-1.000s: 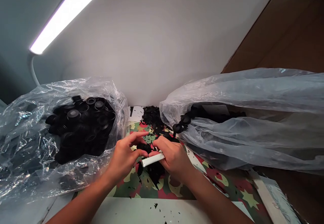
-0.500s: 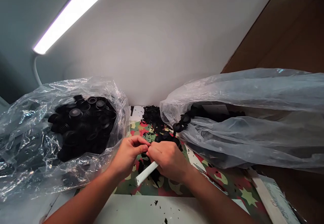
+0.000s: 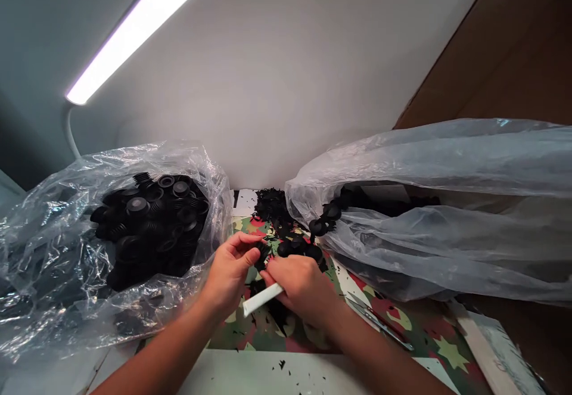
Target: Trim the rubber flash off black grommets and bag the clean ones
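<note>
My left hand (image 3: 229, 273) is closed, pinching a small black ribbed rubber part (image 3: 263, 255) between thumb and fingers. Wrapped round a tool with a white handle (image 3: 263, 299) is my right hand (image 3: 304, 288); the tool's working end is hidden by the fingers. The two hands are close together over a camouflage-patterned sheet (image 3: 308, 329). Just beyond them lie several round black rubber pieces (image 3: 295, 246). Black shavings (image 3: 270, 204) are heaped farther back, with more scraps under the hands.
A clear plastic bag (image 3: 218, 186) full of black ribbed rubber parts (image 3: 138, 206) stands at left. At right, another plastic bag (image 3: 424, 145) lies open with black pieces inside. Scissors (image 3: 379, 322) rest beside my right forearm. A lamp (image 3: 138, 37) shines above; cardboard (image 3: 513, 55) rises at right.
My hands have drawn slightly apart, and the black part in my left fingers shows more. The whole view has shifted a little.
</note>
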Available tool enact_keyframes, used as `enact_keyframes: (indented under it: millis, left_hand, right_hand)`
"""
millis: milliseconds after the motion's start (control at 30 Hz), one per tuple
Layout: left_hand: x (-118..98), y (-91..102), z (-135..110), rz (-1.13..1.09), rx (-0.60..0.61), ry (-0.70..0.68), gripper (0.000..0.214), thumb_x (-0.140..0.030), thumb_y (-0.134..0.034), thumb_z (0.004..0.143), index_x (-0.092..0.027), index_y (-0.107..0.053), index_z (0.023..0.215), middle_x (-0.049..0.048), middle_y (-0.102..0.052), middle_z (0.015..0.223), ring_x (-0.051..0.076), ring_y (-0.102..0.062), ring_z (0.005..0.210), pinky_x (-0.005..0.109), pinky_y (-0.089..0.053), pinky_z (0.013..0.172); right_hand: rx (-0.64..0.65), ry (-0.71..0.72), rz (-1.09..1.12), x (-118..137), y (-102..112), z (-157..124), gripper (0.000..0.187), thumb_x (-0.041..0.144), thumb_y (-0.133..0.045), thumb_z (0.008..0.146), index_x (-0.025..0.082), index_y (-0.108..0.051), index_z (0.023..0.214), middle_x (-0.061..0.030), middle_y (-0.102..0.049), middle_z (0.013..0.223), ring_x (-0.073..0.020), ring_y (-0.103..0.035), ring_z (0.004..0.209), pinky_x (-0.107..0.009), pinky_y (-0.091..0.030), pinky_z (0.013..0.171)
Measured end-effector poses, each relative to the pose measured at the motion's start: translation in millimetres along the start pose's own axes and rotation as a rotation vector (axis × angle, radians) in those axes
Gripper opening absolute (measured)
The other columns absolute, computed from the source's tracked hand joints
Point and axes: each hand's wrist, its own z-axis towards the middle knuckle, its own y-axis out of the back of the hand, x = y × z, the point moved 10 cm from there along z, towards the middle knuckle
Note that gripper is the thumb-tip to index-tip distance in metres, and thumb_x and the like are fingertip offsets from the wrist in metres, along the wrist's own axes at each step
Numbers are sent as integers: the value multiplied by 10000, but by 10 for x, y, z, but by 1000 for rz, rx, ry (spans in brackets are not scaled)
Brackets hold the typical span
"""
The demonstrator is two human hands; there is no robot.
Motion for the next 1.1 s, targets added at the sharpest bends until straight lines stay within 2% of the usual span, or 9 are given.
enact_keyframes:
  millis: [100, 200, 400, 500, 600, 733, 900, 1000, 1100]
  left_hand:
    - [-6, -35, -22, 10, 60, -47, 456, -401, -984, 488, -168, -761, 810, 42, -744, 837, 168, -658, 783, 266, -513, 752]
    - [-8, 7, -4, 33, 73, -78, 458, -359, -987, 494, -174, -767, 850, 45, -751, 850, 181, -673, 827, 264, -527, 783]
    - [-78, 75, -6, 200, 8, -150, 364, -200, -924, 533, -175, -756, 855, 29, -735, 806, 167, -659, 753, 245, -544, 692]
    - [-95, 12, -46, 281, 15, -162, 312, -147, -870, 544, -182, -743, 827, 16, -724, 793, 168, -664, 735, 248, -558, 666]
    - [-109, -61, -91, 325, 39, -181, 286, -119, -815, 572, -196, -737, 836, 0, -717, 786, 167, -672, 736, 245, -564, 655]
    - [-154, -114, -141, 414, 55, -228, 286, -86, -748, 603, -209, -736, 860, -8, -719, 782, 176, -680, 727, 263, -558, 665]
    - [-219, -152, -188, 606, 68, -295, 318, -58, -714, 644, -223, -736, 914, -17, -737, 753, 176, -680, 718, 276, -529, 707]
    - [-231, -223, -225, 661, 134, -323, 341, -62, -720, 674, -234, -736, 967, -18, -743, 760, 176, -680, 726, 284, -527, 723]
    - [-231, -217, -225, 560, 151, -283, 344, -88, -757, 687, -236, -740, 997, -7, -739, 791, 187, -690, 773, 293, -548, 739]
  right_hand:
    - [80, -109, 89, -256, -43, -41, 348, 285, -433, 1047, 205, -585, 744, -2, -599, 659, -136, -510, 539, -277, -334, 519]
    - [118, -226, 274, -401, -56, -93, 214, 262, -485, 1022, 207, -650, 897, -29, -666, 819, -154, -625, 705, -246, -442, 605]
    - [-115, -383, 437, -465, 172, -90, 157, 186, -547, 990, 215, -699, 965, -19, -680, 821, -155, -652, 733, -259, -525, 667]
    - [-189, -363, 415, -402, 275, -52, 159, 171, -573, 973, 219, -713, 1029, -34, -713, 857, -164, -674, 753, -272, -551, 671]
    - [-194, -307, 356, -328, 316, -15, 189, 138, -567, 964, 204, -723, 1048, -44, -726, 855, -155, -685, 736, -255, -556, 650]
    - [-152, -273, 266, -290, 289, -5, 212, 136, -531, 974, 200, -731, 1006, -43, -725, 810, -155, -687, 712, -250, -543, 627]
    - [-69, -209, 84, -237, 214, -2, 229, 133, -499, 974, 184, -701, 878, -41, -693, 746, -148, -644, 640, -249, -466, 583]
    - [-42, -246, 16, -389, 187, -25, 203, 153, -501, 955, 187, -668, 845, -33, -668, 739, -148, -604, 611, -254, -414, 555]
    - [-102, -472, 68, -777, 225, -132, 185, 175, -497, 920, 206, -626, 791, -12, -652, 731, -150, -587, 621, -243, -411, 570]
